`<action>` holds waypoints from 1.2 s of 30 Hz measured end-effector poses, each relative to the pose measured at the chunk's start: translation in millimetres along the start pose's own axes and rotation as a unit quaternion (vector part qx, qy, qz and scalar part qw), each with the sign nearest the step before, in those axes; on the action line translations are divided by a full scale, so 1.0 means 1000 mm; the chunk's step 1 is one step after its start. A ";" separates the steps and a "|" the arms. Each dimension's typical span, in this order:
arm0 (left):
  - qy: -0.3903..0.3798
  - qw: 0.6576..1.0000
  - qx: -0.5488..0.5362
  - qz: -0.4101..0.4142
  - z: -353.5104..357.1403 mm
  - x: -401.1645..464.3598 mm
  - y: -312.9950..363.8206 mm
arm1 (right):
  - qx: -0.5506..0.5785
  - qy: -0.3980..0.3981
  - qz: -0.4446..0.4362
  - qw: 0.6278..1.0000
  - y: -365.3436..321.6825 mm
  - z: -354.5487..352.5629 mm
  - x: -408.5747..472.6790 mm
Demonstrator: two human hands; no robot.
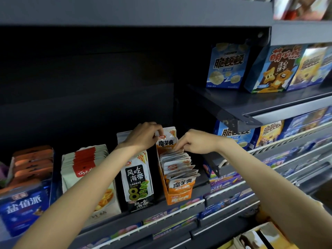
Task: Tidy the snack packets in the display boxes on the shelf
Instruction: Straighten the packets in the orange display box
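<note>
An orange display box [178, 197] stands on the shelf, filled with a row of several white-and-orange snack packets [179, 168]. My left hand [143, 136] grips the top of the box's upright back flap [166, 139]. My right hand [195, 141] pinches the tops of the rearmost packets, fingers curled down into the row. To the left stands a black display box [137, 184] of seaweed snacks.
Further left stand a white-and-red box [84, 164] of packets, an orange stack [33, 162] and a blue box [23, 207]. Blue biscuit boxes [226, 66] fill the right-hand shelves. The shelf's front rail [161, 215] carries price labels. Dark space lies behind the boxes.
</note>
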State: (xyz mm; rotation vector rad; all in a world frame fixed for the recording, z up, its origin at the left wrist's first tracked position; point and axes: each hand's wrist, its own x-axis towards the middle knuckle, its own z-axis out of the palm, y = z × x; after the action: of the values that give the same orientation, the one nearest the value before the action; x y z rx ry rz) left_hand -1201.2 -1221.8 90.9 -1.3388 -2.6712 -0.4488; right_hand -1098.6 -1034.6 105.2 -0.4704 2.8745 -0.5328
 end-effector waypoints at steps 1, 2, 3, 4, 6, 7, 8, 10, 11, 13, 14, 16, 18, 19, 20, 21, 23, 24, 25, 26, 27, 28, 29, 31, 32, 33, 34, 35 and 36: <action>0.002 1.000 0.001 -0.002 0.000 -0.001 0.000 | 0.001 0.020 0.005 1.000 -0.001 -0.003 0.000; 0.003 1.000 0.003 -0.005 -0.001 -0.002 0.000 | 0.011 0.054 0.009 0.998 -0.002 -0.007 -0.001; 0.005 1.000 0.003 -0.009 -0.002 -0.003 0.000 | 0.027 0.093 0.008 0.995 -0.003 -0.011 -0.002; 0.007 1.000 -0.002 -0.012 -0.003 -0.003 -0.001 | 0.037 0.129 0.005 0.991 -0.004 -0.014 -0.003; 0.012 1.000 -0.015 -0.017 -0.003 -0.004 -0.002 | 0.007 0.177 0.004 0.984 -0.008 -0.016 -0.002; 0.012 1.000 -0.013 -0.019 -0.003 -0.004 -0.002 | -0.019 0.188 0.007 0.982 -0.009 -0.014 0.000; 0.009 1.000 -0.002 -0.019 -0.003 -0.003 -0.002 | -0.035 0.192 0.014 0.981 -0.010 -0.011 0.002; -0.004 0.999 0.031 -0.010 -0.002 -0.003 -0.001 | -0.037 0.187 0.025 0.981 -0.010 -0.004 0.006; -0.013 0.999 0.039 -0.005 -0.002 -0.003 -0.001 | -0.033 0.187 0.030 0.981 -0.009 -0.002 0.007; -0.021 0.999 0.040 -0.003 -0.002 -0.005 -0.003 | -0.020 0.219 0.029 0.975 -0.008 -0.003 0.005; -0.019 0.999 0.036 -0.004 -0.003 -0.006 -0.005 | -0.015 0.253 0.019 0.967 -0.009 -0.005 0.002; -0.013 1.000 0.016 -0.005 -0.005 -0.010 -0.008 | -0.006 0.338 -0.004 0.941 -0.013 -0.012 -0.004; -0.017 1.000 -0.011 -0.007 -0.007 -0.015 -0.009 | 0.000 0.404 -0.013 0.914 -0.016 -0.017 -0.009; -0.019 1.000 -0.018 -0.009 -0.007 -0.018 -0.009 | -0.003 0.428 -0.015 0.904 -0.018 -0.018 -0.011; -0.019 1.000 -0.021 -0.011 -0.008 -0.020 -0.009 | -0.009 0.447 -0.016 0.895 -0.019 -0.019 -0.012; -0.018 1.000 -0.021 -0.014 -0.008 -0.022 -0.008 | -0.016 0.460 -0.016 0.888 -0.020 -0.018 -0.012; 0.000 0.999 -0.027 -0.021 -0.008 -0.025 -0.007 | -0.025 0.472 -0.016 0.881 -0.021 -0.017 -0.013; 0.017 0.999 -0.035 -0.025 -0.008 -0.026 -0.007 | -0.029 0.478 -0.016 0.878 -0.022 -0.016 -0.013; 0.039 0.998 -0.045 -0.029 -0.009 -0.028 -0.006 | -0.036 0.486 -0.017 0.873 -0.022 -0.015 -0.014; 0.065 0.995 -0.060 -0.035 -0.010 -0.029 -0.006 | -0.045 0.495 -0.019 0.868 -0.024 -0.015 -0.014; 0.095 0.991 -0.079 -0.040 -0.012 -0.031 -0.005 | -0.058 0.502 -0.021 0.862 -0.025 -0.014 -0.013; 0.123 0.986 -0.100 -0.046 -0.014 -0.032 -0.004 | -0.069 0.508 -0.023 0.858 -0.027 -0.013 -0.013; 0.144 0.980 -0.124 -0.053 -0.016 -0.034 -0.002 | -0.074 0.512 -0.024 0.856 -0.029 -0.012 -0.013; 0.162 0.966 -0.190 -0.066 -0.019 -0.039 0.002 | -0.063 0.523 -0.031 0.850 -0.032 -0.011 -0.016; 0.160 0.957 -0.232 -0.071 -0.020 -0.042 0.004 | -0.050 0.532 -0.036 0.844 -0.033 -0.012 -0.019; 0.152 0.947 -0.274 -0.073 -0.020 -0.046 0.005 | -0.030 0.543 -0.038 0.838 -0.035 -0.012 -0.022; 0.140 0.937 -0.310 -0.073 -0.021 -0.049 0.006 | -0.003 0.552 -0.037 0.833 -0.037 -0.014 -0.026; 0.126 0.929 -0.341 -0.070 -0.021 -0.053 0.007 | 0.031 0.559 -0.034 0.828 -0.039 -0.015 -0.029; 0.114 0.921 -0.365 -0.067 -0.021 -0.055 0.008 | 0.065 0.563 -0.033 0.823 -0.042 -0.017 -0.032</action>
State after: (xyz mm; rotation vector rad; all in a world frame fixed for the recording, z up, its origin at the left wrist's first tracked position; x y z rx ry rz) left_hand -1162.1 -1266.1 99.9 -1.1230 -2.4801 -1.6291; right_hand -1061.0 -1055.5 140.5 -0.2565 3.8533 -1.4061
